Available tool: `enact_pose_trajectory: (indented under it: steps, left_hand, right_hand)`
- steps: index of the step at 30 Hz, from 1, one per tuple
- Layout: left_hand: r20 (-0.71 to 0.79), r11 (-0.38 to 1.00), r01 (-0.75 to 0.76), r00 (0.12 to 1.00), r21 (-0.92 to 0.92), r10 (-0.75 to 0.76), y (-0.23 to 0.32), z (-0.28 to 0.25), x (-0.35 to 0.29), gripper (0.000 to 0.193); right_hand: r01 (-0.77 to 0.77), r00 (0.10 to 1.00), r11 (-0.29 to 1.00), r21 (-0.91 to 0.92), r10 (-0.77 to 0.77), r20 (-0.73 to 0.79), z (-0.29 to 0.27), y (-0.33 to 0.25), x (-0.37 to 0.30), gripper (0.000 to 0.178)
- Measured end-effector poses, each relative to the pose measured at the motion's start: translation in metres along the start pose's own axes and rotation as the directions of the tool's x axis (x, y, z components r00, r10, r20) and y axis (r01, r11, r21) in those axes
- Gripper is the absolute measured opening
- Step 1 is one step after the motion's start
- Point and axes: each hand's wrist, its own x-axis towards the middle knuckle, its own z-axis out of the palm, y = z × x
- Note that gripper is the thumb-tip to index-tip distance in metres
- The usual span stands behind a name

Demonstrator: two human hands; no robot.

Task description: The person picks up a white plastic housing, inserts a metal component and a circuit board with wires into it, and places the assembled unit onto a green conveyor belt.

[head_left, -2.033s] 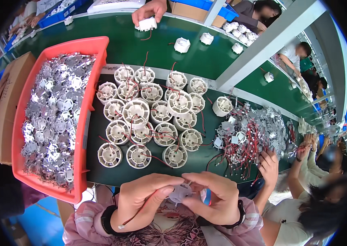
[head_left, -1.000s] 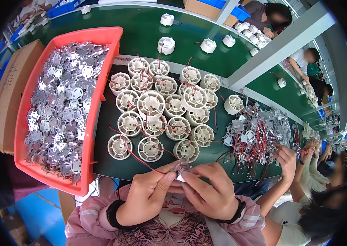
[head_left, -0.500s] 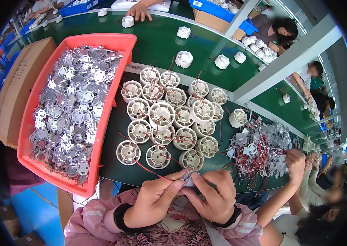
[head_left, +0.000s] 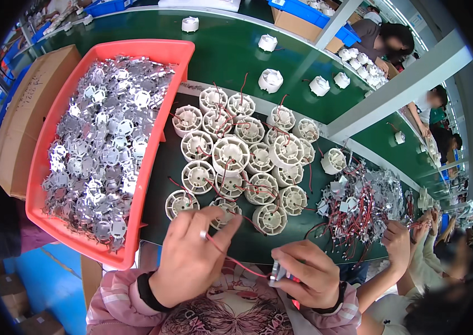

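My left hand point(head_left: 197, 254) stretches forward over the front of a cluster of round cream-white plastic housings point(head_left: 231, 156). Its fingers are spread and partly cover a front housing point(head_left: 226, 214); whether they touch it I cannot tell. A red wire point(head_left: 231, 258) runs from beside my ringed finger to a small silvery metal plate point(head_left: 275, 273). That plate is pinched between the thumb and fingers of my right hand point(head_left: 309, 273), close in front of my body. Most housings have thin red wires coming out of them.
A red bin point(head_left: 35, 184) full of stamped metal plates stands on the left beside a cardboard box point(head_left: 35, 111). At the right lies a pile of wired plates point(head_left: 359, 201), where a neighbour's hand point(head_left: 398, 245) works. Beyond runs a green conveyor point(head_left: 222, 61) with white housings, under a grey post point(head_left: 404, 84).
My left hand has let go of the plate and moved forward and left to the housings. My right hand has lowered, keeping the plate. A person's hand has left the conveyor's far side.
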Motion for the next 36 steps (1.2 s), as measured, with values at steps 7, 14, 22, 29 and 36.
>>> enact_pose_trajectory:
  steps: [7, 14, 22, 29, 36]
  left_hand:
    - [0.027, 0.993, 0.089, 0.995, 0.072, -0.091, 0.0, 0.017, 0.008, 0.035]
    - [0.04, 0.99, 0.005, 0.999, 0.144, -0.01, 0.0, 0.019, 0.013, 0.026]
    - [0.015, 0.986, -0.036, 0.999, 0.164, 0.034, 0.005, 0.023, 0.009, 0.021]
    - [-0.059, 0.991, 0.054, 0.997, 0.126, -0.046, 0.009, 0.019, 0.015, 0.02]
    - [-0.05, 0.986, 0.148, 0.988, 0.079, -0.144, 0.008, 0.018, 0.012, 0.017]
  right_hand:
    - [-0.044, 0.996, 0.99, 0.132, 0.032, 0.087, -0.003, -0.001, 0.001, 0.052]
    - [-0.051, 0.991, 0.974, 0.22, 0.022, 0.133, -0.003, 0.001, -0.004, 0.052]
    - [-0.047, 0.984, 0.967, 0.251, 0.002, 0.179, 0.003, 0.002, -0.006, 0.052]
    - [-0.02, 0.978, 0.967, 0.253, -0.034, 0.205, 0.002, 0.006, -0.008, 0.051]
    - [-0.033, 0.975, 0.987, 0.159, -0.003, 0.224, 0.002, 0.008, -0.011, 0.048]
